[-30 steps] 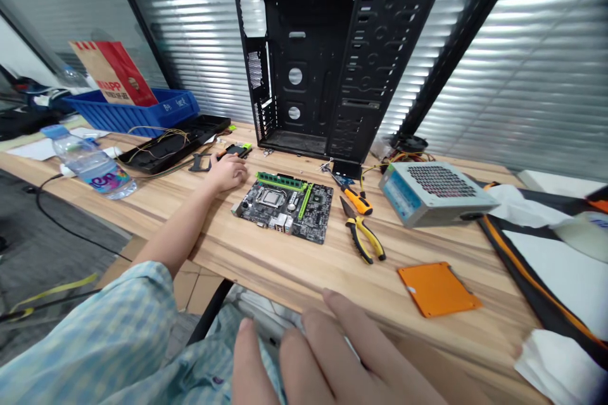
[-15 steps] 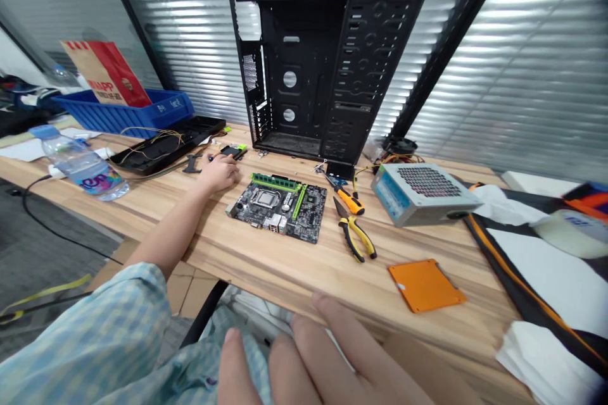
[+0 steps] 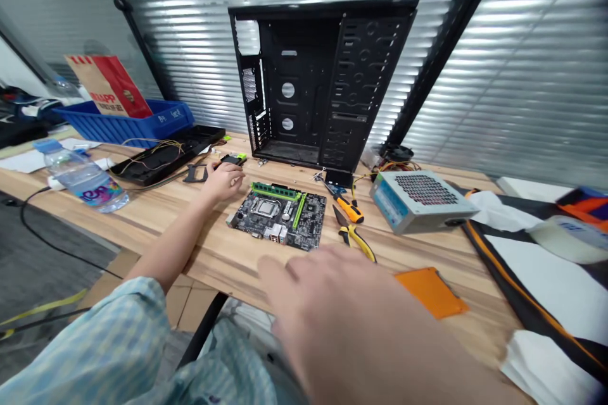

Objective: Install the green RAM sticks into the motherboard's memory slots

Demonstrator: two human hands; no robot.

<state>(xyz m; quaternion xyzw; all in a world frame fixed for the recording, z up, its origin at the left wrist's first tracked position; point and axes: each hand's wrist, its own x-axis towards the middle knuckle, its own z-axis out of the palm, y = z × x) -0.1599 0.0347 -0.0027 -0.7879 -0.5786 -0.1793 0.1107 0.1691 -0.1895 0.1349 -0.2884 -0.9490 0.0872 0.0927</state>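
Note:
My left hand rests at the back left of the wooden table. Its fingers lie loosely stretched out beside a small dark part, and nothing shows in its grasp; the fingertips are partly hidden. Right of it lies a motherboard with a green memory stick in a slot. Blurred by motion, my right hand hangs over the front of the table with thumb and fingers apart and nothing seen in them. It covers part of the yellow-handled pliers and of an orange plate.
Behind the motherboard stands an open black computer case. An orange-handled screwdriver and a power supply are to the right. At left are a water bottle, a blue bin and a black panel with wires.
My right hand has moved forward from the near edge, toward the motherboard and pliers. My left hand has stayed in about the same place. The view has tilted up slightly.

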